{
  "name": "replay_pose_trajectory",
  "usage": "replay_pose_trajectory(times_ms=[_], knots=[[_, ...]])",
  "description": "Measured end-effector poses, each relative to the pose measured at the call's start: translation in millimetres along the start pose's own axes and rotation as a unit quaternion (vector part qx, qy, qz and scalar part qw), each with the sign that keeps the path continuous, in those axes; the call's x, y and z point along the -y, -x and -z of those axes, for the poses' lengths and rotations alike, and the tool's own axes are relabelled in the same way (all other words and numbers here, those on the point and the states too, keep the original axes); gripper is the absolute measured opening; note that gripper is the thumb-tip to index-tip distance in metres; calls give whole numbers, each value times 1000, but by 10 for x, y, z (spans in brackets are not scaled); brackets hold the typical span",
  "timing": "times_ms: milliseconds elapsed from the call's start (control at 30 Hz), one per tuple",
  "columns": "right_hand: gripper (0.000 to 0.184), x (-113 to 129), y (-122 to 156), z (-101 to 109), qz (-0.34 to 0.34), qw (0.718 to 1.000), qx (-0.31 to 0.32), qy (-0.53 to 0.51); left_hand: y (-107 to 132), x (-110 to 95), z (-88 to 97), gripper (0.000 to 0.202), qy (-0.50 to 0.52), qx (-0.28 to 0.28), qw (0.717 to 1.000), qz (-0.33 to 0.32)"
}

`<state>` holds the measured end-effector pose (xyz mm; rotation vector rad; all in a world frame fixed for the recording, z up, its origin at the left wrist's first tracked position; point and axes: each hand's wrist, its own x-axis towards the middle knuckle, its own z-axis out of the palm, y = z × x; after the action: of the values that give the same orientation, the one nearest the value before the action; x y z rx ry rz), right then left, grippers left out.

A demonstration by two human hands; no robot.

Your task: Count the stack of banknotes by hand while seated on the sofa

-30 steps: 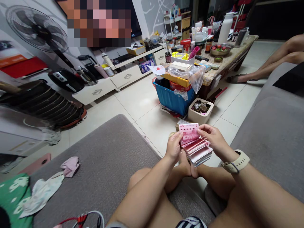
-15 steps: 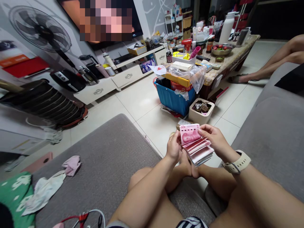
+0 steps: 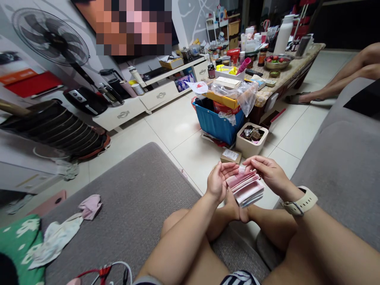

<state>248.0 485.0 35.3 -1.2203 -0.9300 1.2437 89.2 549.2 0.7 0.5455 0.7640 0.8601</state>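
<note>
"Two hands in view. State of each?"

"Right hand (image 3: 268,174), wearing a cream wristwatch (image 3: 300,202), pinches the upper edge of a stack of red 100-yuan banknotes (image 3: 245,187). Left hand (image 3: 218,180) lies open, fingers (image 3: 233,168) against the stack."

"Stack location?"

"Between the hands, above the person's bare feet (image 3: 236,209); a small cardboard box (image 3: 230,156) sits beyond on the floor tiles (image 3: 190,122)."
</note>
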Motion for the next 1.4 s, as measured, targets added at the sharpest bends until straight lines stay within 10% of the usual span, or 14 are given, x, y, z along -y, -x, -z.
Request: replay_pose_trajectory(times_ms=[267,500,700,867,1400], knots=[[40,41,7,188,95,975,65,188,-9,-56,14,35,20,89,991,102],[51,-71,-15,115,84,972,104,191,-18,-24,47,41,50,46,992,109],[40,-251,-74,-77,55,998,-11,24,79,60,16,65,30,121,986,113],[43,-343,-77,-209,46,990,-128,-30,138,171,5,42,-38,133,988,74],[42,-362,-70,-240,35,987,-152,-39,75,182,7,27,-62,53,991,107]])
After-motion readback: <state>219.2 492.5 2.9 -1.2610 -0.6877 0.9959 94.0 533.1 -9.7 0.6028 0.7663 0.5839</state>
